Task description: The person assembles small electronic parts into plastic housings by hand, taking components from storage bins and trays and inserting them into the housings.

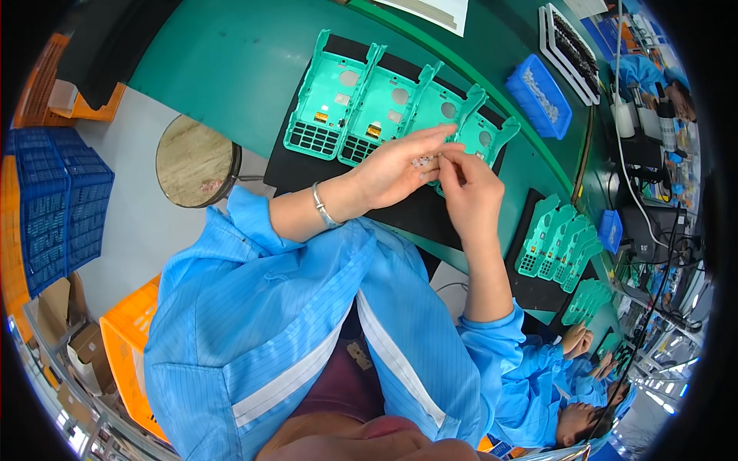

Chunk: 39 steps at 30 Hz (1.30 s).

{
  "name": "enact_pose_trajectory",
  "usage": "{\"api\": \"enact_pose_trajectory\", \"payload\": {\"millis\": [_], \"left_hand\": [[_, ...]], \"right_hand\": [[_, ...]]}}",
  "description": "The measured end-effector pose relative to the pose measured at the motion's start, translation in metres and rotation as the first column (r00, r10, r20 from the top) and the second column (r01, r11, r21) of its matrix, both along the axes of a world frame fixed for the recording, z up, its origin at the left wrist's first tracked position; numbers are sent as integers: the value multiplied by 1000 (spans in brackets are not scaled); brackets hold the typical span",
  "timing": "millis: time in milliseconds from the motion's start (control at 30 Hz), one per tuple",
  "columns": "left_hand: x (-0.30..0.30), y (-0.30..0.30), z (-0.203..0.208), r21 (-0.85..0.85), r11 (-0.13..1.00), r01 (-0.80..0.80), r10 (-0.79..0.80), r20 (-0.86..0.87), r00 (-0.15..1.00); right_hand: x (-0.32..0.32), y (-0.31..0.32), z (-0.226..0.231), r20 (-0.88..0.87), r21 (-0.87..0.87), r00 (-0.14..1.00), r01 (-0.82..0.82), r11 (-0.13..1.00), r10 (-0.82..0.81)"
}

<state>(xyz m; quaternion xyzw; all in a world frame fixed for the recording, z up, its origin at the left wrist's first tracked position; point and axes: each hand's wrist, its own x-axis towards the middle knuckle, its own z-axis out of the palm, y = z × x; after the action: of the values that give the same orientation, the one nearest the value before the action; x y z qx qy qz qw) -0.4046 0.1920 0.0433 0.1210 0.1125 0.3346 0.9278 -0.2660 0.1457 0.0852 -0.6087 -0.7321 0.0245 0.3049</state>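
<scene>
My left hand (390, 170) is cupped palm up with its fingers stretched out, and it holds several small white parts (423, 161). At its fingertips, the thumb and fingers of my right hand (474, 192) are pinched together. Whatever sits in that pinch is too small to make out. Just beyond both hands, several green plastic housings (327, 84) lie side by side on a black mat (298, 170). Each has a grid of openings and a round opening. My hands cover parts of the housings on the right.
A blue tray (523, 100) of small white parts stands at the far right of the green table (223, 58). More green housings (550, 242) lie farther right, where co-workers (538, 384) sit. A round stool (196, 161), blue crates (65, 200) and an orange crate (127, 326) are on the left.
</scene>
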Motion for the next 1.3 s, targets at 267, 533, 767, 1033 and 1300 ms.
{"api": "enact_pose_trajectory", "payload": {"millis": [267, 533, 767, 1033, 1300], "left_hand": [[-13, 1, 9, 123, 992, -7, 29, -180, 983], [-22, 2, 11, 204, 978, -35, 86, -248, 965], [-29, 3, 12, 122, 991, -51, 89, -325, 942], [-29, 9, 7, 106, 991, -87, 113, -276, 954], [-29, 10, 2, 102, 988, -114, 139, -276, 951]], "right_hand": [[38, 16, 17, -427, -639, 743, 155, 753, -515], [58, 50, 3, -279, -756, 839, 108, 645, -467], [62, 68, -3, -110, -786, 939, 118, 607, -325], [57, 77, -4, 131, -727, 979, 203, 655, -157], [50, 18, -23, 9, -352, 988, 150, 924, -157]]}}
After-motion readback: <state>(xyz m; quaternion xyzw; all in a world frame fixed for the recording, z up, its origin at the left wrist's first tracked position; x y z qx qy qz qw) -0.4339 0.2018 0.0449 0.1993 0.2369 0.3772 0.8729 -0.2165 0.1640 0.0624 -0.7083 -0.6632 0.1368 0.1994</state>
